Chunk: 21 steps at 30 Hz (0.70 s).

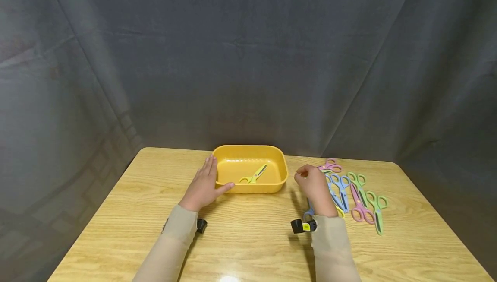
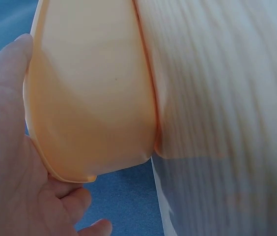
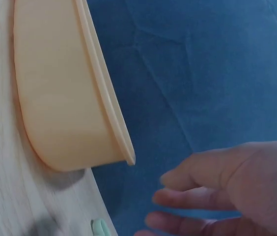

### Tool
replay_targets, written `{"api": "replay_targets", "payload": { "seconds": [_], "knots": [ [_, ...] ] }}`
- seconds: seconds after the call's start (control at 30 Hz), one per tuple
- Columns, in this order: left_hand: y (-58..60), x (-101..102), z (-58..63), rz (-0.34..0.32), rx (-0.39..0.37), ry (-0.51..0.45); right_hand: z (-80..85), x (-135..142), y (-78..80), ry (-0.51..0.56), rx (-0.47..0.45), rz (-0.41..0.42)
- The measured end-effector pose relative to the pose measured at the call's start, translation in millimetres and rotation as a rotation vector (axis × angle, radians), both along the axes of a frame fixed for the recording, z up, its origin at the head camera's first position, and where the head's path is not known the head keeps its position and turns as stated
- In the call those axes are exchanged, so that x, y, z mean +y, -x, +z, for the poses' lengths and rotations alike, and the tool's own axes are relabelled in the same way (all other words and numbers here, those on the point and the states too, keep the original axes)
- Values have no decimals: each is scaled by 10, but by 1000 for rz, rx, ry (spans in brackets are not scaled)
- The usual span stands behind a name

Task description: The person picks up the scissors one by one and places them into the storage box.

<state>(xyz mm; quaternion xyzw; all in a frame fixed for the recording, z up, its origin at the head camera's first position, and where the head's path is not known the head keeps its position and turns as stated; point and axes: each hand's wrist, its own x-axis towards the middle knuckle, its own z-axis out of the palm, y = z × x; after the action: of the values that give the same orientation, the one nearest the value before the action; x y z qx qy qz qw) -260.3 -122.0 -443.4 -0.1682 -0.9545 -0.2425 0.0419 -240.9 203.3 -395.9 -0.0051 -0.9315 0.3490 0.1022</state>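
Note:
A yellow plastic tub (image 1: 251, 188) stands at the back of the table, with a pair of yellow-green scissors (image 1: 254, 174) lying inside it. My left hand (image 1: 203, 187) rests against the tub's left front corner, fingers extended along the left side and thumb over the front rim. In the left wrist view, the palm and thumb of that hand lie along the rim. To the right of the tub, my right hand (image 1: 314, 187) hovers near a group of scissors (image 1: 343, 191). Its fingers are loosely bent, with nothing between them in the right wrist view.
Pink, blue, green and yellow scissors lie spread over the table's right side, some partly under the right hand and forearm. The wooden table (image 1: 248, 239) ends at a dark cloth (image 1: 248, 66) close behind the tub. Each wrist carries a small black camera (image 1: 298, 226).

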Motion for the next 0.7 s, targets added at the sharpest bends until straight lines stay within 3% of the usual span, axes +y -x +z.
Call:
{"api": "replay_targets", "payload": {
  "seconds": [0.23,0.7],
  "knots": [
    [3,-7,-8,3,4,7,-5,118,-16,-54,-129,-18],
    [2,-8,1,-1,0,-4,-136,231,-33,-32,-174,-47]
  ]
}}
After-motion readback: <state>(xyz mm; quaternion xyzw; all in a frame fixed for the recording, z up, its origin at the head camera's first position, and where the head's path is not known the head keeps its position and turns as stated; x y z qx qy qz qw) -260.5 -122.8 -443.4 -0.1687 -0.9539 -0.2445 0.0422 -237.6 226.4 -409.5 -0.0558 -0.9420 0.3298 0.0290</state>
